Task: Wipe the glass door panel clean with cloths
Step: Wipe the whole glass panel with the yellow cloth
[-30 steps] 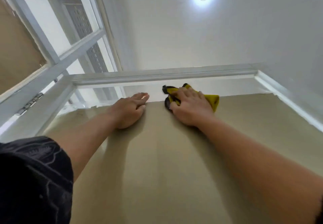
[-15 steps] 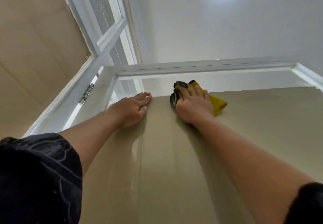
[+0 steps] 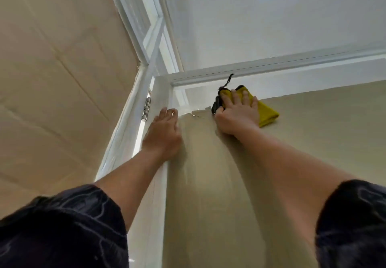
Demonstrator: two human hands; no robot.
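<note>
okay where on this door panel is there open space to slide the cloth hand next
Free: the tan panel right of the yellow cloth, and the clear strip between its top edge and the white top rail. Crowded: leftward, where the left hand rests flat by the hinge, close beside the right hand.

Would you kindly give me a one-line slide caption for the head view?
Right hand presses a yellow cloth near the door panel's top frame; left hand lies flat beside it.

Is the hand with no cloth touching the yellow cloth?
Apart. In the head view the left hand lies flat by the door's hinge edge, with bare tan panel between it and the yellow cloth under the right hand.
</note>
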